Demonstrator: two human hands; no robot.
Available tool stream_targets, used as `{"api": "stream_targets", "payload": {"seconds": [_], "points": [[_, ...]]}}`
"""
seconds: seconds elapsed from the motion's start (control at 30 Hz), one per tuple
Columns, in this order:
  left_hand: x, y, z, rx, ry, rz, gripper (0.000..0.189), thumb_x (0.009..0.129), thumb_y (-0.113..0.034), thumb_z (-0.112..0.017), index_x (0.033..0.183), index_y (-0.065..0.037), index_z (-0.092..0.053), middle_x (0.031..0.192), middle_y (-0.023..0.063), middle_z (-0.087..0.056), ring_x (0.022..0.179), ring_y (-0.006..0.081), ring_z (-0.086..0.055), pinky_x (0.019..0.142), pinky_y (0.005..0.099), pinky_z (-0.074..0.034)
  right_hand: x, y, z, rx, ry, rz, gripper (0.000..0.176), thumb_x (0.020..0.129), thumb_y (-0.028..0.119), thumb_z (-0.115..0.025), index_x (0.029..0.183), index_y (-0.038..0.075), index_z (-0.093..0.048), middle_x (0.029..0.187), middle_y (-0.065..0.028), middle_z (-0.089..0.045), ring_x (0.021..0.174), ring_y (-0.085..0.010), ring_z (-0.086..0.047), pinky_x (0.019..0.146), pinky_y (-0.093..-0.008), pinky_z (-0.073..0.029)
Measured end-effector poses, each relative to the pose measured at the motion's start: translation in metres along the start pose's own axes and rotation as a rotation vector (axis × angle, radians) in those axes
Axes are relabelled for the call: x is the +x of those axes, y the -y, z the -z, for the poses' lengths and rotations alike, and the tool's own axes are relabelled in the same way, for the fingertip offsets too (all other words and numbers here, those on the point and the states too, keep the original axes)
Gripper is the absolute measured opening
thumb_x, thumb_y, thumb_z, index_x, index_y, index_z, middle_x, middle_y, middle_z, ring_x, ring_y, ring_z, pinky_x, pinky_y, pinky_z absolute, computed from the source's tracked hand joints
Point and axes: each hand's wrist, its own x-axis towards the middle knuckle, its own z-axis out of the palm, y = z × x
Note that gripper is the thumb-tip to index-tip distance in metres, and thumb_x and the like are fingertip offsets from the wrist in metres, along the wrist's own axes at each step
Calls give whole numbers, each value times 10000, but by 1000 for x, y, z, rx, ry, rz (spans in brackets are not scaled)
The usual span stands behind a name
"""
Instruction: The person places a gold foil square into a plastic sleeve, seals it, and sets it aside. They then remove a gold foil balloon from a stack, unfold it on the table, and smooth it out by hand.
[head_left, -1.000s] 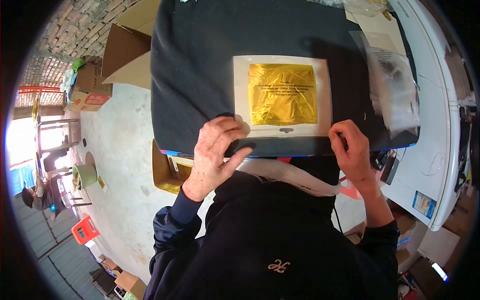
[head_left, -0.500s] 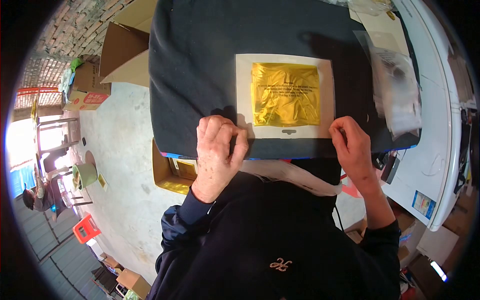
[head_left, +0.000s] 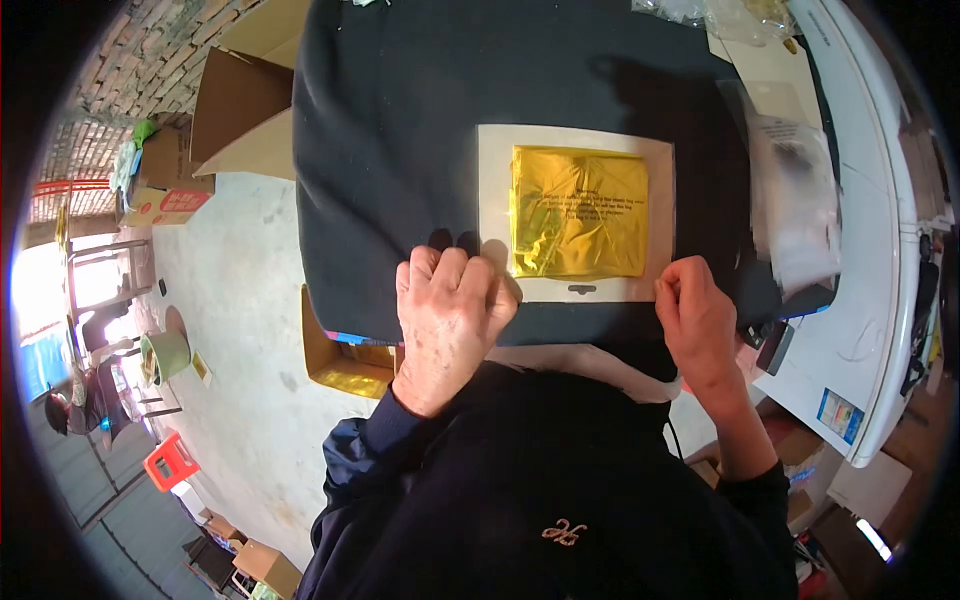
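Note:
A white backing card (head_left: 580, 290) with a hang slot lies on a black cloth (head_left: 400, 130), apparently inside a clear plastic bag. On it sits a folded gold foil packet (head_left: 580, 235) with printed text. My left hand (head_left: 450, 320) is closed at the bag's lower left corner, its thumb against the bottom edge. My right hand (head_left: 697, 320) pinches at the lower right corner. The fingertips of both hands are partly hidden, and the thin film between them is hard to make out. Whitish plastic film (head_left: 590, 362) hangs below the cloth edge, near my body.
A stack of clear bags (head_left: 795, 205) lies to the right, beside a white surface (head_left: 870, 250). An open carton (head_left: 240, 110) stands at upper left. Below the cloth's left edge is a box (head_left: 345, 375) with gold lining. A person (head_left: 85, 405) sits far left.
The card with the gold packet appears slightly lower in view, as does my right hand. My left hand has turned more knuckles-up, and its thumb has moved right along the bottom edge.

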Motion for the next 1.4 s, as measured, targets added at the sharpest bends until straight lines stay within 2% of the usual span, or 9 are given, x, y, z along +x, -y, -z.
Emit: {"api": "stream_targets", "payload": {"seconds": [0.17,0.37,0.5,0.6,0.7,0.77,0.9,1.2,1.4], "points": [[0,4,-3,-26,-13,13,275,781,-65,-769,991,-68,-591,833,55,-576,789,276,-519,757,411,-428,2,2,1,-105,6,-18,343,966,86,-680,1270,61,-523,911,-145,-584,737,-353,-637,655,-441,-512],[-1,6,-6,-28,-60,41,293,784,-12,-740,1044,-47,-610,879,89,-587,825,291,-557,764,418,-447,4,0,3,-64,16,-10,368,952,93,-691,1284,62,-535,952,-149,-587,779,-360,-648,673,-467,-513],[3,3,4,-91,-87,50,333,808,-11,-722,1123,-16,-615,982,142,-601,910,317,-594,843,455,-479,5,-2,5,-46,2,38,379,951,87,-686,1296,65,-531,980,-154,-604,775,-375,-652,684,-479,-521],[17,-26,14,-138,-245,-93,339,824,-26,-718,1150,-29,-625,1044,154,-624,985,337,-610,875,465,-483,6,-4,5,-67,11,60,393,951,93,-686,1307,70,-521,1004,-160,-615,784,-389,-657,688,-487,-524],[32,-63,-14,-222,-114,-275,465,844,-200,-781,1263,-68,-630,1295,182,-595,1305,394,-555,1080,502,-449,6,-6,3,-57,-36,112,392,951,95,-685,1305,71,-516,1032,-166,-624,786,-395,-659,679,-493,-523],[38,-79,-33,-87,153,-323,661,955,-488,-646,1508,-146,-526,1610,183,-410,1547,365,-312,1251,553,-246,7,-9,0,-48,-50,108,383,950,88,-683,1295,74,-518,1025,-166,-631,783,-398,-661,677,-495,-523],[44,-78,-63,-43,191,-252,731,1010,-612,-476,1609,-198,-405,1672,161,-335,1578,368,-241,1284,577,-151,5,-7,4,8,9,6,363,947,79,-676,1275,78,-521,983,-163,-641,776,-405,-664,677,-497,-524],[44,-77,-65,-23,224,-249,667,1054,-553,-470,1619,-208,-389,1655,173,-355,1570,406,-235,1267,623,-139,3,-14,-1,-51,-69,17,269,963,74,-641,1201,72,-517,1068,-175,-678,865,-426,-690,700,-510,-544],[40,-75,-64,-7,206,-249,655,1064,-555,-451,1616,-207,-400,1648,178,-365,1565,409,-245,1262,625,-151,4,-19,-8,-30,-177,83,203,971,60,-624,1162,65,-554,1025,-175,-686,847,-426,-693,708,-490,-552]]}}
